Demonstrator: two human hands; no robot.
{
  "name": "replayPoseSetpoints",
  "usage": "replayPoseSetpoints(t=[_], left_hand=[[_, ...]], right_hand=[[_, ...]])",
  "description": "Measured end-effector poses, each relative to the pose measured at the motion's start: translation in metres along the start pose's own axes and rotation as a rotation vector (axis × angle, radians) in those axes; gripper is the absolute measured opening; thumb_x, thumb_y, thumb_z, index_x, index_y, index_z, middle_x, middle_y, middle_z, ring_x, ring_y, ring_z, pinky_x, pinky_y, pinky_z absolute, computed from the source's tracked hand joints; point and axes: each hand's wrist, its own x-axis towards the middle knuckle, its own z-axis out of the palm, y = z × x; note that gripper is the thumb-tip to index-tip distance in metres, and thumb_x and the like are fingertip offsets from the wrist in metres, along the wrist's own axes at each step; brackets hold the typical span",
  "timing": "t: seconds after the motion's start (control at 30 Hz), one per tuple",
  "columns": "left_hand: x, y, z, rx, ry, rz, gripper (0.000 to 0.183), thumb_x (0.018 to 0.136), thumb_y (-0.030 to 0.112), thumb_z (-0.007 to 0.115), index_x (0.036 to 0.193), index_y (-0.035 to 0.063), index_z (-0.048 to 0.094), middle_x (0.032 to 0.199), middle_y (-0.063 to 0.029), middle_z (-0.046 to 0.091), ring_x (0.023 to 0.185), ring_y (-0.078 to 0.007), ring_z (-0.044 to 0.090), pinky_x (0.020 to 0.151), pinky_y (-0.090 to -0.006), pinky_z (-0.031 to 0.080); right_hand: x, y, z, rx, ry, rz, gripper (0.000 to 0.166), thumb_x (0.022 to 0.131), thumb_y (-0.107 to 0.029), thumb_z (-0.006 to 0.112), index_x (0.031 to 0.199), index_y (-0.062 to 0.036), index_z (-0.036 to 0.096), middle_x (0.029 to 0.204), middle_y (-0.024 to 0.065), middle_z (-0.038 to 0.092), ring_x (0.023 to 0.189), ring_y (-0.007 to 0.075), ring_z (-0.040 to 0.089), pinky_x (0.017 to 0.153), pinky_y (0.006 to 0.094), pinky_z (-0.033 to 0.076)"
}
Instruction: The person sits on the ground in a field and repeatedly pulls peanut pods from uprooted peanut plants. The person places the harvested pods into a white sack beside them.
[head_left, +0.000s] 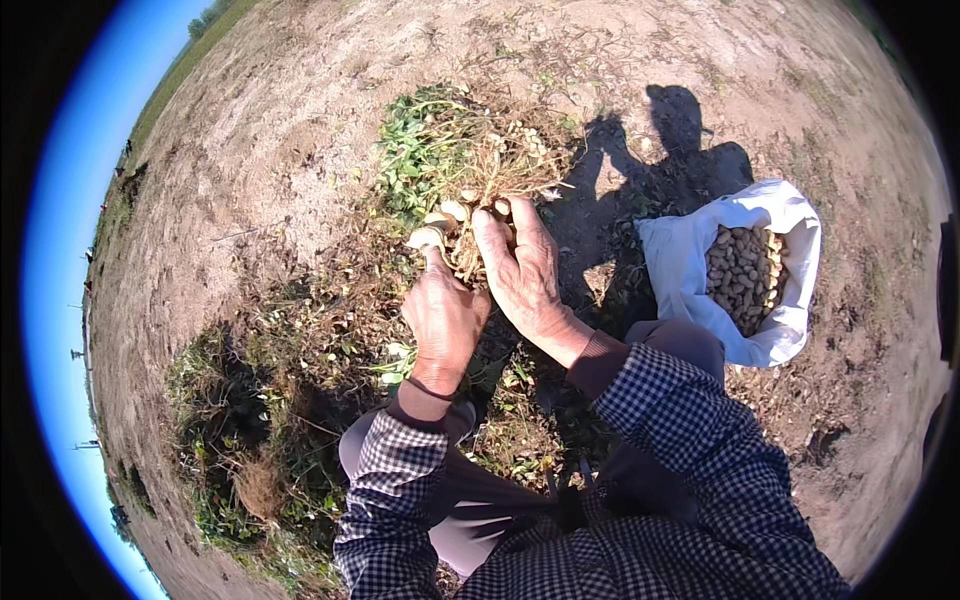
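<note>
Peanut pods (454, 211) hang among the roots of a pulled peanut plant between my two hands. My left hand (448, 307) has its fingers curled around the lower end of the roots, its index finger at the pale pods. On the right side, my right hand (521, 262) pinches pods and roots between thumb and fingers. Just beyond my fingertips lies a heap of peanut plants (427, 142) with green leaves, brown roots and more pods. A white sack (675, 255) with its rim rolled open stands to the right, holding many picked peanuts (744, 274).
A larger heap of peanut plants (247, 450) lies at the lower left. Dry leaves and stems cover the soil (247, 165) around my feet. My bent knees flank the work, the right one close to the sack. My shadow falls ahead on the right.
</note>
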Motion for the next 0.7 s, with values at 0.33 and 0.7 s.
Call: replayPoseSetpoints(t=[0.33,0.7], left_hand=[[-0.001,-0.011,-0.001,-0.239,-0.099,0.117,0.034,0.07,0.012,0.069,0.099,-0.0003,0.055,0.077,-0.0181,0.065,0.077,-0.0369,0.064,0.066,-0.0411,0.051],[-0.012,-0.024,-0.015,-0.524,-0.512,0.108,0.026,0.071,0.008,0.066,0.093,-0.0037,0.06,0.076,-0.019,0.064,0.072,-0.0253,0.062,0.071,-0.036,0.048]], right_hand=[[0.017,-0.008,-0.031,-0.229,-0.319,-0.333,0.016,0.089,-0.016,0.058,0.101,-0.0046,0.056,0.076,0.0093,0.058,0.063,0.0205,0.062,0.051,0.0313,0.048],[0.011,-0.014,-0.055,0.08,-0.593,0.023,0.013,0.089,-0.014,0.059,0.091,-0.0022,0.056,0.067,-0.0028,0.049,0.06,0.0045,0.048,0.05,0.0221,0.039]])
